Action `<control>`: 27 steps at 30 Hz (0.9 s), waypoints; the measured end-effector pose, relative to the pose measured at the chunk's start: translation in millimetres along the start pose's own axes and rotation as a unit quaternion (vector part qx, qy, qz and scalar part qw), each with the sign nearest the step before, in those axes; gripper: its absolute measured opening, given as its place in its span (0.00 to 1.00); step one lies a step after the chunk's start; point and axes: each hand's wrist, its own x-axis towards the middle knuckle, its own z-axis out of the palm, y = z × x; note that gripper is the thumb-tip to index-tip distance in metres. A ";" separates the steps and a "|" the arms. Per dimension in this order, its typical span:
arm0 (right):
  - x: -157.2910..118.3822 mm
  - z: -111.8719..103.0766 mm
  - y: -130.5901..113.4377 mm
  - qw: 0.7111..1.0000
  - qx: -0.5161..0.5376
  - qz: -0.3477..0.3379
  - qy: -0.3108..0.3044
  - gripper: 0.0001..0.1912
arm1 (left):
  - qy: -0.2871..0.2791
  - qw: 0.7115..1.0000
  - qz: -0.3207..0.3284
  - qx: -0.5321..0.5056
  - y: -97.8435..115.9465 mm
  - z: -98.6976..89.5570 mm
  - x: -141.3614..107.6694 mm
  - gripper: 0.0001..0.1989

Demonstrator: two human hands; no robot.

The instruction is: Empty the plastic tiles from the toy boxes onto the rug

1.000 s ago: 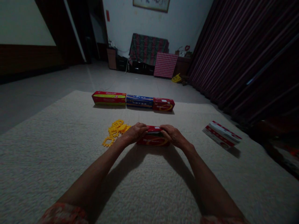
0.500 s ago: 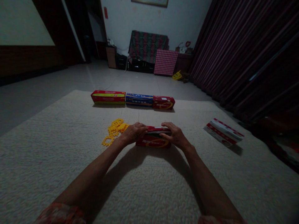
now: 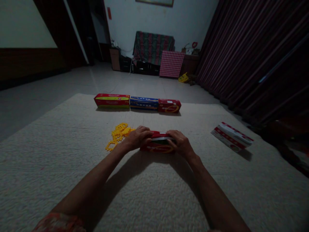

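A red carton (image 3: 158,148) with yellow curved print lies on the pale quilted mat, its long side facing me. The lid flap is raised a little, leaving a dark gap along the front. My left hand (image 3: 139,138) grips the lid at the left end, fingers over the top edge. At the right end my right hand (image 3: 180,141) holds the flap, fingers on top and thumb at the gap. Just left of my left hand lie yellow toothed plastic pieces (image 3: 118,133). What is inside the carton is too dark to make out.
Beyond the hands, a red-and-green box (image 3: 112,101), a blue box (image 3: 144,103) and a red box (image 3: 169,105) stand end to end. A white-and-red box (image 3: 232,137) sits on the mat (image 3: 149,193) at the right. Dark curtains (image 3: 251,48) hang along the right.
My right hand has closed in on the lid's right end, its thumb now lower at the gap. The left hand has barely shifted.
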 end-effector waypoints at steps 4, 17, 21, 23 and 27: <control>-2.2 1.1 -0.9 1.000 0.001 -0.013 0.003 0.13 | -0.030 0.994 -0.029 -0.100 -11.0 -8.2 -5.6 0.19; 12.9 -10.6 4.1 0.995 0.066 0.043 0.059 0.12 | 0.030 0.965 -0.179 -0.189 -5.9 1.4 -19.3 0.28; 23.0 -8.2 8.5 0.984 0.059 0.090 0.143 0.17 | 0.081 0.950 -0.235 -0.188 -5.7 1.0 -3.8 0.17; 24.1 -5.5 7.8 0.971 0.011 0.111 0.212 0.16 | 0.106 0.940 -0.281 -0.165 -8.2 4.4 4.3 0.18; 20.1 -7.5 -6.9 0.968 -0.053 0.099 0.224 0.08 | 0.119 0.912 -0.366 -0.139 -11.0 12.4 15.2 0.15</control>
